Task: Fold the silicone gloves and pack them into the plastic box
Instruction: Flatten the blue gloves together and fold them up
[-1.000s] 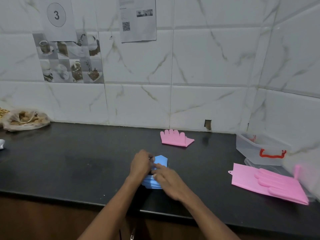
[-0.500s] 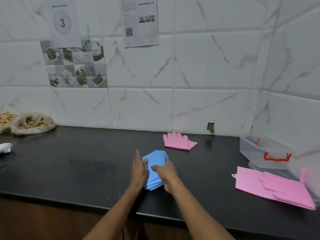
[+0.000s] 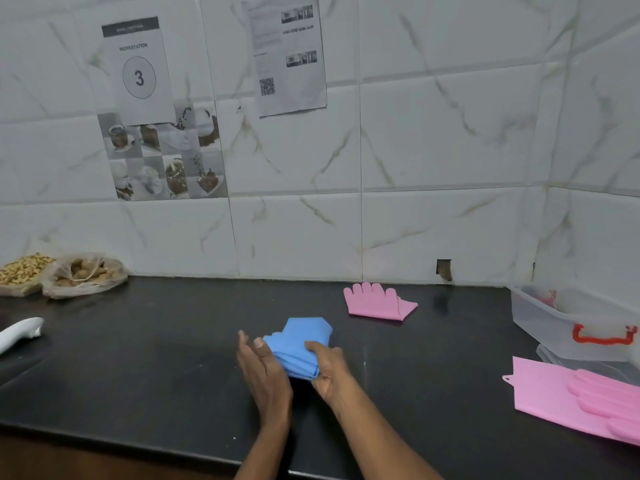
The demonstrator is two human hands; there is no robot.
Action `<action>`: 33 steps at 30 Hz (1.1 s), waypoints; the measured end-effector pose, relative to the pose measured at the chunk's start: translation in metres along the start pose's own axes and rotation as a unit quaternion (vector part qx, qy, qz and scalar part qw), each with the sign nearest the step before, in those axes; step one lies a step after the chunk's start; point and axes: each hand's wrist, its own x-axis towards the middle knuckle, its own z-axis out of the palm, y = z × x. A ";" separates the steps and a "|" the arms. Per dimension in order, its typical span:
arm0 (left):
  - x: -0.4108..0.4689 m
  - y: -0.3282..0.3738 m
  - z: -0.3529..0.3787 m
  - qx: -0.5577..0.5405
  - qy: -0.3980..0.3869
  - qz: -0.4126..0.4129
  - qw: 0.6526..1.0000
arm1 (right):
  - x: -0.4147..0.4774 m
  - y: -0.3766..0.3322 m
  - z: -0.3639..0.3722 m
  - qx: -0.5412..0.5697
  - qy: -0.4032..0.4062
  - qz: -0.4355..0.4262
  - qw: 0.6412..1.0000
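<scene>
Your black worktop runs the full width under a white marble-tiled wall, where two printed sheets hang – one marked workstation 3, the other carrying a QR code. At the far right the translucent plastic box with its red handle sits against the corner, open at the top, with something pink showing inside – too blurred to tell what. In front of the box an unfolded pink glove lies flat, reaching off the right edge of view. A folded pink glove rests near the wall, well apart from your hands. At the far left sit a clear bag of food and a white object you see only in part. In the middle is the folded blue glove, its layers stacked: your right hand is clamped on its right edge, thumb on top, while your left hand stands open on its edge, fingers straight, just touching the glove's left side.
</scene>
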 end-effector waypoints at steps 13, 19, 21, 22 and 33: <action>-0.001 -0.014 0.022 0.195 -0.282 -0.027 0.939 | -0.003 -0.011 -0.016 -0.673 0.153 -0.146 0.708; 0.001 -0.009 0.000 0.197 -0.325 0.038 0.924 | -0.005 -0.011 -0.039 -0.705 0.091 -0.173 0.682; 0.000 -0.014 -0.007 0.230 -0.378 0.095 0.892 | -0.003 -0.013 -0.048 -0.696 0.050 -0.185 0.692; -0.001 -0.014 -0.007 0.243 -0.383 0.132 0.881 | -0.001 -0.014 -0.054 -0.693 0.026 -0.194 0.694; 0.001 -0.014 0.004 0.346 -0.307 0.170 0.870 | -0.037 -0.033 -0.088 -0.658 -0.102 -0.201 0.718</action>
